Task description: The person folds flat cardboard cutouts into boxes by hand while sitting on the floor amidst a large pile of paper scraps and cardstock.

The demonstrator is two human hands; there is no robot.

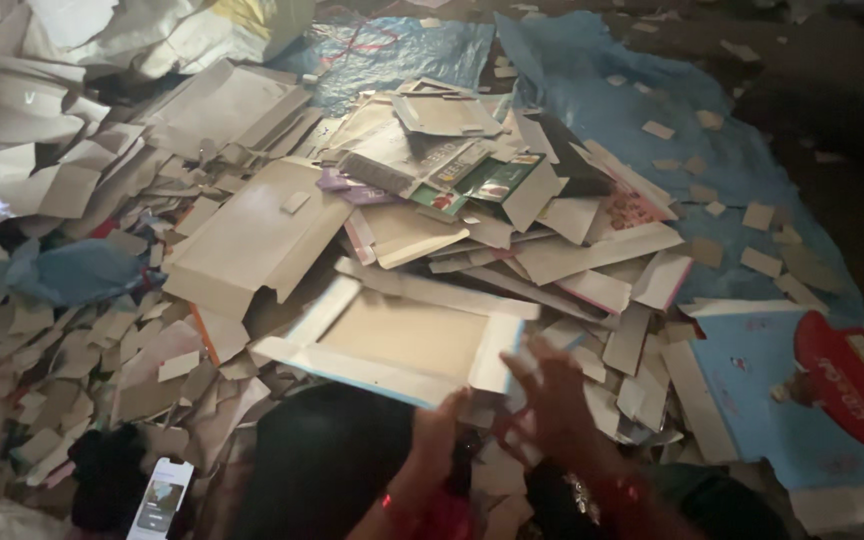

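A flattened carton [404, 340] with a brown inner face and blue-edged white flaps lies on the near side of a big heap of flattened cardboard boxes [472, 190]. My left hand [437, 432] is at the carton's near edge, its fingers touching or just under that edge; its grip is unclear. My right hand [552, 398] is blurred, with fingers spread, beside the carton's right flap and over small white card pieces. Red bangles show on both wrists.
A phone [159, 497] with a lit screen lies at the bottom left beside a dark cloth [317, 465]. Cardboard scraps [42, 350] cover the left floor. A blue tarp [592, 90] lies behind, a blue-and-red printed sheet [832, 390] at the right, and white sacks [102, 30] at the top left.
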